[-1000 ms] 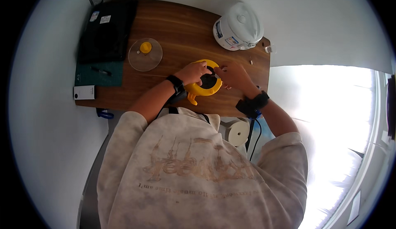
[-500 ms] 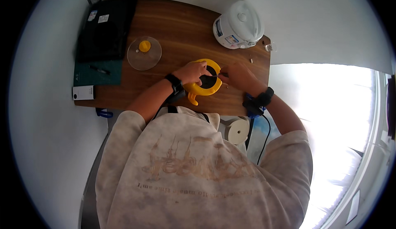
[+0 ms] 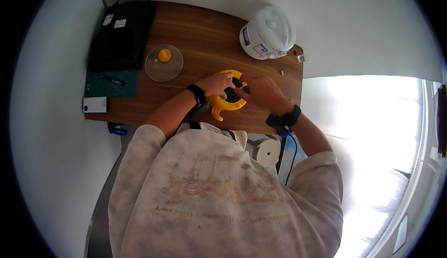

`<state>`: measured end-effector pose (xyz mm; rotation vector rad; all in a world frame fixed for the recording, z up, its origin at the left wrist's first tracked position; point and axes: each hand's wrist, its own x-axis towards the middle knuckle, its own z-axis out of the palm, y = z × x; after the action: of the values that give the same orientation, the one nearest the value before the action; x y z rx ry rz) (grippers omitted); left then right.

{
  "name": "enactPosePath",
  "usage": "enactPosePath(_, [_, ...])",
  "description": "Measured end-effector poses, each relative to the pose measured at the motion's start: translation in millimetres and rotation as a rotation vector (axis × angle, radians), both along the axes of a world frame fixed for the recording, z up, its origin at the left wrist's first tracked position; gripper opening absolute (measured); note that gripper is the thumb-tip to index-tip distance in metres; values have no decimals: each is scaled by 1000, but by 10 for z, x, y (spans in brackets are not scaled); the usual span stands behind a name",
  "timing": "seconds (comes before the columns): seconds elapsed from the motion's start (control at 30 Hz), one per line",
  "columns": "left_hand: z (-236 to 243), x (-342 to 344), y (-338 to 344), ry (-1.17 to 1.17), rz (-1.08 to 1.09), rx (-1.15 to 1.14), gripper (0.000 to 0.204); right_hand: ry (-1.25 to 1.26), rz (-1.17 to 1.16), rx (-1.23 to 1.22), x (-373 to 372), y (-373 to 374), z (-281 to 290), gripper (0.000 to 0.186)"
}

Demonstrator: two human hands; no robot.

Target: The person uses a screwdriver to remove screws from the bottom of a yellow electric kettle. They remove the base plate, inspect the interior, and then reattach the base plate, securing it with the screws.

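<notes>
A round yellow pan-like utensil (image 3: 228, 103) with a dark inside and a short handle lies on the wooden table (image 3: 209, 39), near its front edge. My left hand (image 3: 215, 84) rests on its left rim and grips it. My right hand (image 3: 261, 91) reaches in from the right, its fingers at the dark middle of the utensil; whether they hold anything there is hidden. Both wrists wear dark bands.
A clear glass lid (image 3: 164, 62) with a yellow knob lies left of the hands. A white rice cooker (image 3: 268, 33) stands at the back right. A black flat appliance (image 3: 122, 33), a green mat with a pen (image 3: 111, 83) and a small white device (image 3: 95, 104) fill the table's left end.
My right hand has moved left, from the utensil's right side onto its dark middle. My left hand has stayed on the rim.
</notes>
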<state>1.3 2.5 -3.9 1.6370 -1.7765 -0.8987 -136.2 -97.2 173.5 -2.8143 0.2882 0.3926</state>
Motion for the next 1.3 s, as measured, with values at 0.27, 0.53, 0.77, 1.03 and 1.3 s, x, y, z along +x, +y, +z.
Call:
enactPosePath(0.27, [-38, -1, 15, -36, -6, 10, 61, 29, -468, -251, -97, 99, -69, 39])
enactPosePath(0.53, [-48, -16, 5, -32, -3, 14, 60, -97, -348, -44, -219, -51, -234, 29])
enactPosePath(0.77, [-33, -25, -4, -19, -3, 35, 59, -173, -113, 115, -267, -40, -182, 25])
enactPosePath(1.03, [-70, -10, 10, -38, -9, 37, 58, -150, -120, -134, -265, 74, -90, 23])
enactPosePath(1.3, [-38, -57, 10, -30, 12, 53, 60, -5, -72, -213, -291, 133, -134, 24])
